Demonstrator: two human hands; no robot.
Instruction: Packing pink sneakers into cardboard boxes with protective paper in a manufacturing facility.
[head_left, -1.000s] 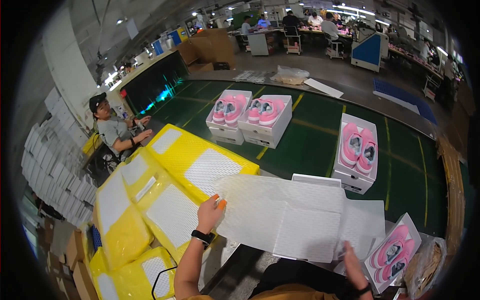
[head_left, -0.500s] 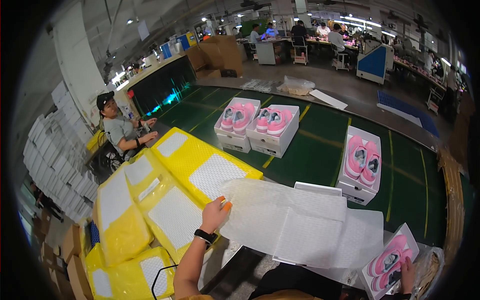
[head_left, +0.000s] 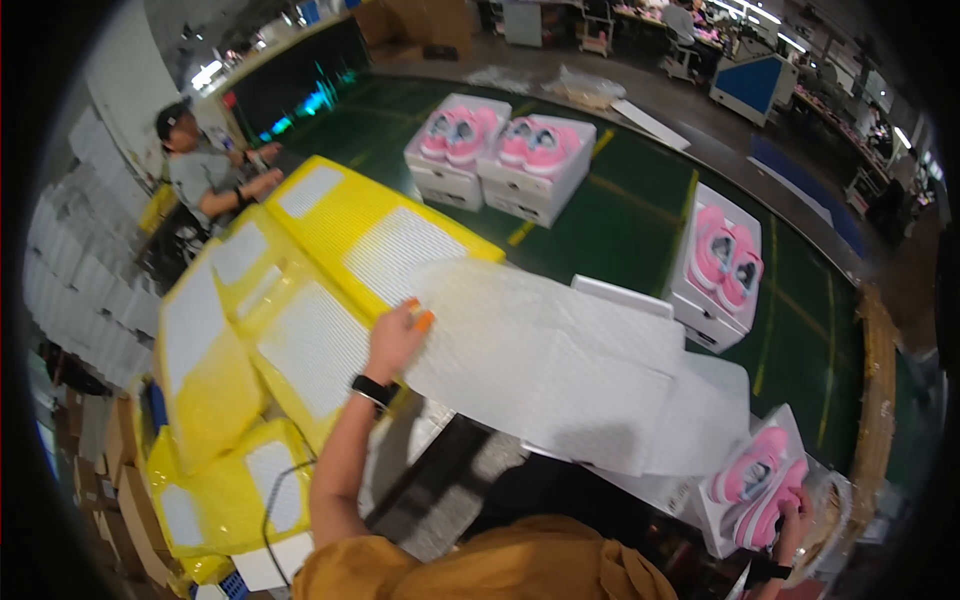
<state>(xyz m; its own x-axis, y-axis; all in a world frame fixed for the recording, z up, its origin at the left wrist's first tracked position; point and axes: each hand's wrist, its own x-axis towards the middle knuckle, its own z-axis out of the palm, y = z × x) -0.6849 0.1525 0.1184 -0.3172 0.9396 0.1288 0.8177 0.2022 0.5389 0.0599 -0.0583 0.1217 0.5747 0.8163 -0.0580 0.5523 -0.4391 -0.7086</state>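
Observation:
My left hand, with orange covers on its fingertips, is closed on the left edge of a thin white sheet of wrapping paper. More white sheets lie overlapped to its right, covering much of a white box. At the lower right, a white shoebox stands tilted with a pair of pink shoes in it. My right hand is at the nearer pink shoe, its fingers closed on the shoe's side; the hand is slightly blurred.
Two open boxes of pink shoes stand on the green conveyor belt, and another shoebox is farther right. Yellow-wrapped packs are piled at the left. A seated co-worker is beyond them. Clear plastic lies at the right.
The view has tipped downward, so everything sits higher. My right hand has moved from the shoebox's near side onto the shoe. My left hand keeps the paper's edge.

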